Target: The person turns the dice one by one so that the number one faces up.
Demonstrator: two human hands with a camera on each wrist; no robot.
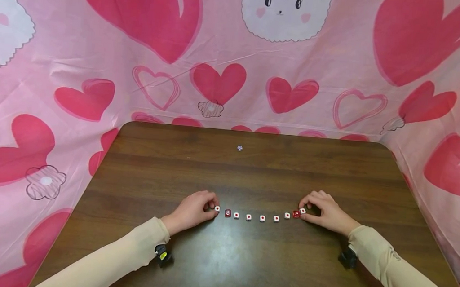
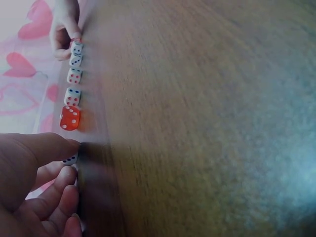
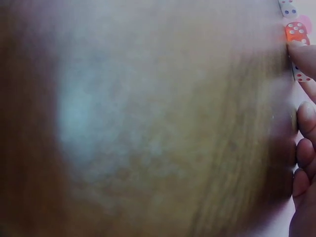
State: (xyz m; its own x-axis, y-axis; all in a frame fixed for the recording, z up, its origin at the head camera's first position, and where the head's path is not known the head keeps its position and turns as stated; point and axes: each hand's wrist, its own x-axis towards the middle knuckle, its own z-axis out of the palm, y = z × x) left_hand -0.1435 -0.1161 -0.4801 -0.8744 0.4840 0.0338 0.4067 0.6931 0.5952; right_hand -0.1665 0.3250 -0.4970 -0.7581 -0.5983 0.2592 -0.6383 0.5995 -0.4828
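Note:
A curved row of small dice, mostly white with one red dot on top, lies on the wooden table (image 1: pixel 221 255). At its left end, my left hand (image 1: pixel 193 209) pinches a white die (image 1: pixel 217 208) between thumb and fingers. Just right of that die is a red die (image 1: pixel 227 213), with a small gap between. Several white dice, one of them in the middle (image 1: pixel 262 218), continue the row. My right hand (image 1: pixel 327 213) pinches the white die (image 1: pixel 303 211) at the right end, which touches a second red die (image 1: pixel 296 214). In the right wrist view the thumb partly covers this red die (image 3: pixel 296 30).
A single die (image 1: pixel 239 148) with a dotted top lies alone toward the far edge of the table. Pink cloth (image 1: pixel 257 55) printed with hearts hangs behind and along both sides. Each wrist carries a small black camera, such as the right one (image 1: pixel 347 258).

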